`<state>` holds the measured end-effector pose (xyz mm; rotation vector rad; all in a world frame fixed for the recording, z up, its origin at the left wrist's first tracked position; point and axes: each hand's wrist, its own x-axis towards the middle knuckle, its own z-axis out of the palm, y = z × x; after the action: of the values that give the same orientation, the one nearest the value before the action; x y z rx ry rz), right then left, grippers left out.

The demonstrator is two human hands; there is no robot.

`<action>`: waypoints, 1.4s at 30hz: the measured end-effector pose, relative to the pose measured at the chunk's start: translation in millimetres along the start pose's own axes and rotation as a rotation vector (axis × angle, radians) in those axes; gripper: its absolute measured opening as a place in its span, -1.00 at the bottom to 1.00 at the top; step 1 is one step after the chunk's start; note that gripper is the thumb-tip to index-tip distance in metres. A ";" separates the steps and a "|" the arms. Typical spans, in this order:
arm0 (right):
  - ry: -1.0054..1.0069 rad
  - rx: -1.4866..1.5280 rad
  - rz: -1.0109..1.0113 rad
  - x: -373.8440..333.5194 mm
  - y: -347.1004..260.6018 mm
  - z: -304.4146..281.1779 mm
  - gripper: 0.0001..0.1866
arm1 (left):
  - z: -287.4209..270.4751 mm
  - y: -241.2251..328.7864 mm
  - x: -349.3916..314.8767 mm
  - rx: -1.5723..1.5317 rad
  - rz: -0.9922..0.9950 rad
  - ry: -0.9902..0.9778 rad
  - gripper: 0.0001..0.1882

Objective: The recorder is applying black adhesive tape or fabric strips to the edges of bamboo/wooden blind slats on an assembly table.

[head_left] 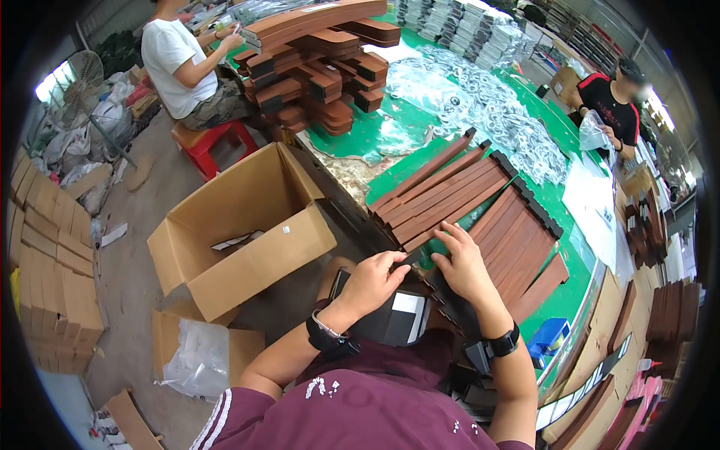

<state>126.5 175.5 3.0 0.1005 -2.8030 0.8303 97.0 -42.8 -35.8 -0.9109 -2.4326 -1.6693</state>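
Observation:
On the near edge of the green table lies a row of long reddish-brown slats, several with black caps on their far ends. My left hand is closed at the near end of the row, thumb and fingers pinching a small black piece, seemingly an end cap. Just right of it, my right hand has its fingers apart, fingertips touching the near part of a slat and thumb toward the left hand. A second group of slats lies to the right of that hand.
An open cardboard box stands left of my knees, above a smaller box with clear plastic. Brown slat bundles are stacked at the far left. Bagged parts cover the table's far side. A blue tape dispenser sits right. Two people work nearby.

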 end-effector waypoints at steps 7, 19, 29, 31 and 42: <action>0.066 -0.094 0.012 -17.1 0.0 8.6 -0.59 | 13.0 22.9 11.9 0.184 0.071 0.068 -0.76; 0.158 -0.170 0.018 -22.3 -5.1 26.9 -0.51 | 16.8 26.7 40.4 0.494 -0.003 -0.049 -0.77; 0.179 -0.189 0.007 -21.4 -5.8 24.3 -0.49 | 17.9 24.5 49.1 0.483 0.005 -0.077 -0.78; 0.180 -0.191 0.001 -22.1 -5.7 24.4 -0.49 | 17.4 24.9 48.3 0.475 0.006 -0.075 -0.79; 0.179 -0.143 0.010 -20.4 -4.6 24.3 -0.49 | 16.3 24.3 50.1 0.519 0.073 -0.092 -0.81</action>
<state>142.4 158.5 -19.0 -0.0100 -2.6851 0.6065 72.2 -1.0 -4.2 -0.9862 -2.6508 -0.9100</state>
